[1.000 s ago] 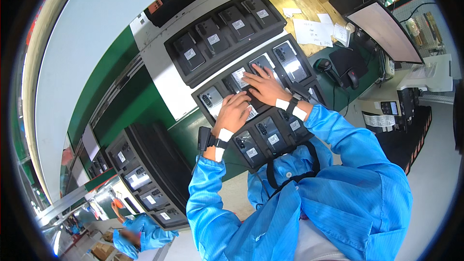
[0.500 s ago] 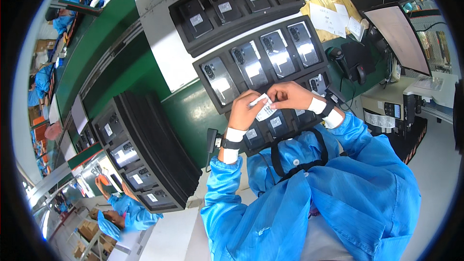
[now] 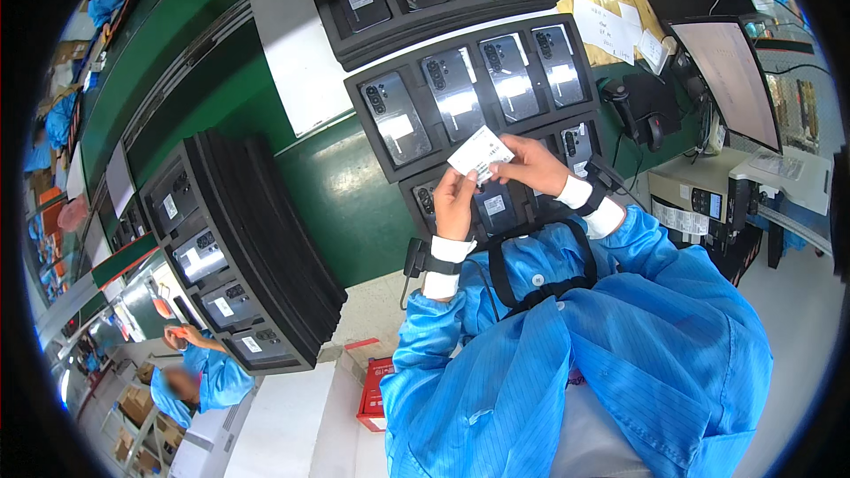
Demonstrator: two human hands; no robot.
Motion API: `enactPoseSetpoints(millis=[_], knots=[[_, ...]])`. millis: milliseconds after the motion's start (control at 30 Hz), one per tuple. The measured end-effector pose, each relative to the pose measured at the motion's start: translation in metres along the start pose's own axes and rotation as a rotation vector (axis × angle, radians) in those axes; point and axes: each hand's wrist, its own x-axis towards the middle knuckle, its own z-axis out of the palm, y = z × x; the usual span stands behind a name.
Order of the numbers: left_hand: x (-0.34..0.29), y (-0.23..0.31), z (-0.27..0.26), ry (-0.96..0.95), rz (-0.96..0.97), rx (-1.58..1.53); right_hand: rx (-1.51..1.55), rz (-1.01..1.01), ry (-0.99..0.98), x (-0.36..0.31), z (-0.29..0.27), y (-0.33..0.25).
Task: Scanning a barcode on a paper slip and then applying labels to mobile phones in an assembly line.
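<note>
A small white printed label (image 3: 481, 156) is held up above a black foam tray of phones. My right hand (image 3: 537, 168) pinches it at its right edge between thumb and fingers. At its lower edge, my left hand (image 3: 454, 205) has thumb and fingertips closed on the paper. Right behind the label lies a row of phones, backs up; one grey phone (image 3: 454, 97) sits in its tray slot. Nearer to me, phones with white stickers lie in another row, among them a phone (image 3: 496, 205) partly covered by my hands and sleeves.
Beyond stands another stack of black trays (image 3: 443, 18) with phones. A tall tray stack (image 3: 266, 239) is to the left on the green bench (image 3: 332, 199). At right are a monitor (image 3: 730, 75), a handheld scanner (image 3: 620, 104) and a label printer (image 3: 699, 195). A co-worker (image 3: 208, 376) is at lower left.
The label has turned to lie flatter and moved slightly up, showing more of its face. My left hand has shifted lower beneath it. The whole view has shifted a little.
</note>
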Motion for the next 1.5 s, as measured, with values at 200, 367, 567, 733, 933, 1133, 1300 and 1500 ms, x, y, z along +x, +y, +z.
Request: enactPoseSetpoints(millis=[200,367,567,733,933,1133,1300,1500], knots=[[0.004,0.009,-0.009,-0.090,-0.030,-0.045,-0.106,-0.028,0.087,0.002,-0.009,-0.005],[0.007,0.004,-0.016,-0.063,-0.033,0.018,-0.207,-0.051,0.115,0.002,-0.008,-0.012],[0.007,0.001,-0.016,-0.052,-0.012,0.034,-0.143,-0.082,0.147,0.002,-0.007,-0.008],[0.008,0.006,-0.014,-0.018,0.009,0.054,-0.164,-0.070,0.179,0.000,-0.008,-0.009],[0.010,0.009,-0.013,-0.021,-0.007,0.079,-0.058,-0.063,0.179,-0.001,-0.009,-0.006],[0.011,0.013,-0.010,0.019,-0.012,0.032,-0.061,-0.042,0.134,0.000,-0.013,-0.007],[0.014,0.009,-0.015,0.028,-0.022,0.099,-0.074,-0.050,0.150,0.002,-0.012,-0.004],[0.015,0.007,-0.014,0.040,-0.043,0.053,-0.025,-0.030,0.140,0.003,-0.013,-0.005]])
